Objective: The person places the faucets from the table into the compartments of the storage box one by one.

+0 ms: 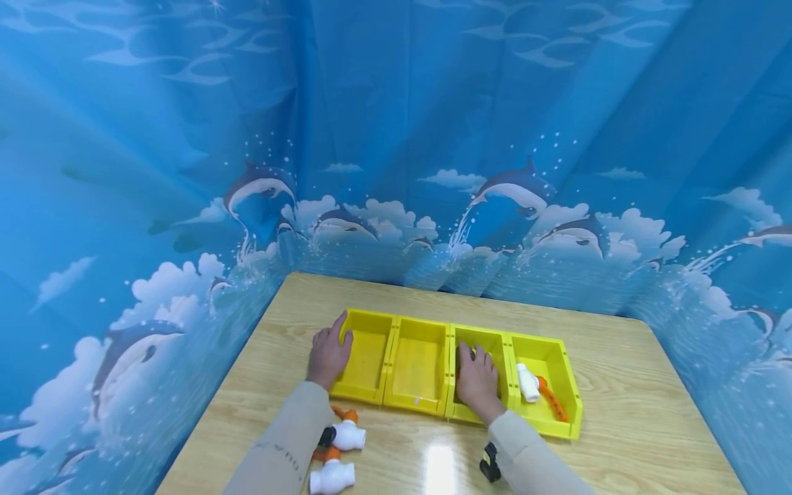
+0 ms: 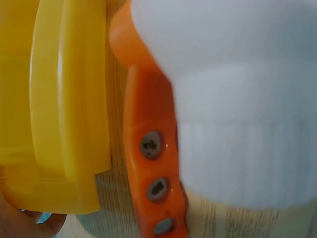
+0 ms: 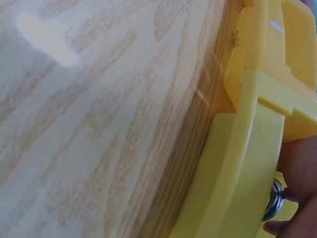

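Four joined yellow bins stand in a row on the table. My left hand [image 1: 330, 354] grips the outer side wall of the leftmost yellow bin [image 1: 365, 395], and its curled fingers [image 2: 47, 225] show at that bin's corner in the left wrist view. Inside the third bin [image 1: 464, 412], my right hand [image 1: 478, 378] has its fingers round a shiny, round metal piece [image 3: 275, 201]. Most of that piece is hidden by the hand and the bin wall.
The rightmost bin [image 1: 572, 405] contains a white valve [image 1: 528, 383] with an orange handle [image 1: 553, 399]. Two similar white valves, one nearer [image 1: 332, 477] and one farther [image 1: 348, 436], lie by my left forearm. A blue dolphin-print curtain [image 1: 396, 137] surrounds the wooden table [image 1: 631, 399].
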Motion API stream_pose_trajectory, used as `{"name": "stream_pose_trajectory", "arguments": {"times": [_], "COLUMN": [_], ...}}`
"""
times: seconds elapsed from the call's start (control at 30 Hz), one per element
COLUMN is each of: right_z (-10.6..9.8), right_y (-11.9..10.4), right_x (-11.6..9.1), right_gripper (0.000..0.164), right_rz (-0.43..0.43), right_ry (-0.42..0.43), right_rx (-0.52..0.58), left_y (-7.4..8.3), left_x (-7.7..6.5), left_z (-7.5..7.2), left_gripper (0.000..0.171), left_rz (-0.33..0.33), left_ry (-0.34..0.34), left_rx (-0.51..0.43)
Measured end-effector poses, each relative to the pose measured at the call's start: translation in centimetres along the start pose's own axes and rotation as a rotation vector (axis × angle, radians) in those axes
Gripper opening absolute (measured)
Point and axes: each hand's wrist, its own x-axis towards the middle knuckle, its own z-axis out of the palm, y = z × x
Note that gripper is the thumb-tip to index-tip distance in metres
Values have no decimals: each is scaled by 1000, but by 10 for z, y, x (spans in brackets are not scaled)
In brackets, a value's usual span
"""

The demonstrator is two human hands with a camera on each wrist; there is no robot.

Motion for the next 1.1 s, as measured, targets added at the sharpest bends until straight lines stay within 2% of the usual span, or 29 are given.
{"name": "stream_pose_trajectory", "arguments": {"times": [0.17, 0.5, 0.8, 1.1], "right_z": [-3, -8, -12, -15], "right_y": [0, 4, 4, 3], "right_x": [-2, -4, -5, -8], "right_gripper": [60, 56, 58, 62], "right_rz": [-17, -39, -36, -42], "right_ry": [17, 32, 12, 8], "right_rx": [-16, 3, 13, 21], "left_y": [0, 1, 6, 2], "left_x": [0, 0, -1, -1], "left_z": [0, 2, -3, -1], "left_gripper": [53, 53, 53, 53], "left_rz": [-4, -8, -25, -19], "left_ry": [-1, -5, -30, -22], "left_rx": [-8, -8, -9, 6]}}
